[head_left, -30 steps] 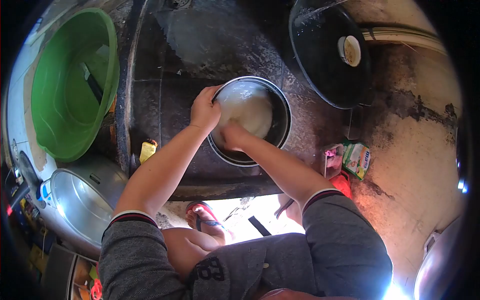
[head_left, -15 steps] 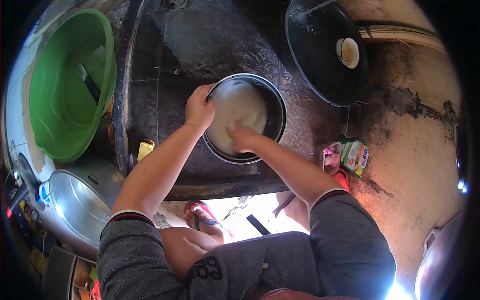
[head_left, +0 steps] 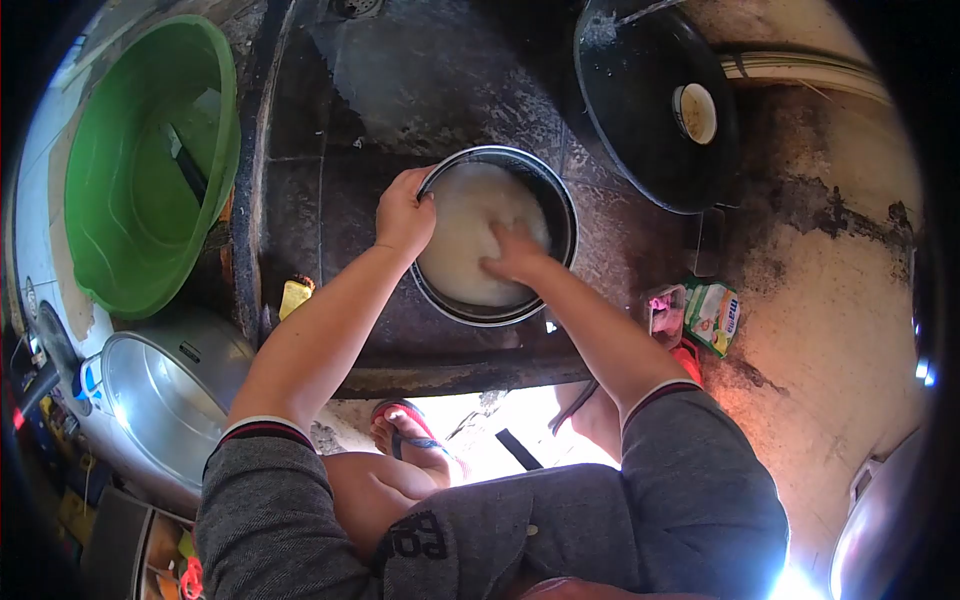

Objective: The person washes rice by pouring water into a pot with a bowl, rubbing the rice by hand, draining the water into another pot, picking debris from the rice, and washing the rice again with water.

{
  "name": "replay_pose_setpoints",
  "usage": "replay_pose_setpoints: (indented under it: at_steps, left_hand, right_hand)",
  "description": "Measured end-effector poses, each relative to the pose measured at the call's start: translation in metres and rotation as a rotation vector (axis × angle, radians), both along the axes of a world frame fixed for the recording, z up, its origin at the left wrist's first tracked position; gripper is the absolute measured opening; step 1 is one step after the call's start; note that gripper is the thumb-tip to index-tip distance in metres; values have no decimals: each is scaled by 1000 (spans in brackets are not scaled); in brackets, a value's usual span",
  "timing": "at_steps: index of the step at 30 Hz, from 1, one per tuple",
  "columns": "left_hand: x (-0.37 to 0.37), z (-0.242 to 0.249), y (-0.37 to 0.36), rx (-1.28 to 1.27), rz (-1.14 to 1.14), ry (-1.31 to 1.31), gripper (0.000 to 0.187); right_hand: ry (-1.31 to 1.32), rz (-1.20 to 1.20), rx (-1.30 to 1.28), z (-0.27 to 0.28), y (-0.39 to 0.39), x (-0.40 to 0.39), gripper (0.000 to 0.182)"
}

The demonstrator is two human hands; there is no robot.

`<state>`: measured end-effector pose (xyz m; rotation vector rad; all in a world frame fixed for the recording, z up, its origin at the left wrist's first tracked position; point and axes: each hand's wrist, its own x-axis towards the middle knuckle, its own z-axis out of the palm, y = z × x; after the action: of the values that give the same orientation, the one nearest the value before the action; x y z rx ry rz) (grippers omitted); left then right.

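Note:
A round metal pot (head_left: 568, 225) stands on the dark tiled surface, holding cloudy whitish liquid (head_left: 455, 240). My left hand (head_left: 405, 213) grips the pot's rim at its upper left, fingers wrapped over the edge. Inside the pot, my right hand (head_left: 517, 252) dips into the liquid with its fingers apart; the fingertips are partly hidden by the cloudy liquid. What lies under the liquid cannot be made out.
A green basin (head_left: 140, 180) with a knife (head_left: 185, 165) is at the left, above a large silver pot (head_left: 165, 405). A black basin (head_left: 640, 120) with a small cup (head_left: 697, 113) stands upper right. A green-and-white packet (head_left: 712, 318) lies right.
My right hand has moved up and to the right within the pot, and its fingers have spread. The liquid has shifted. My left hand stays on the rim.

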<state>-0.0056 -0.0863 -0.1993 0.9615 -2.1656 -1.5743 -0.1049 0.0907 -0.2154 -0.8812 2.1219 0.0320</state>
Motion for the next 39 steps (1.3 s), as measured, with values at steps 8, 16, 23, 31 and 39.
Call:
replay_pose_setpoints:
  at_steps: [8,16,23,31,39]
  left_hand:
    - [1,-4,2,55,22,44,32]
    - [0,-7,0,26,-4,61,33]
    - [-1,-7,1,64,0,58,33]
    - [1,-5,-1,24,-30,12,34]
    - [0,3,4,-37,31,-26,32]
  right_hand:
    - [-397,-414,-263,-32,-56,59,70]
    - [-297,-274,-105,19,-48,17,29]
    - [20,654,-304,0,-18,39,28]
    - [417,517,-390,-17,-35,-7,38]
    - [2,311,35,25,3,8,46]
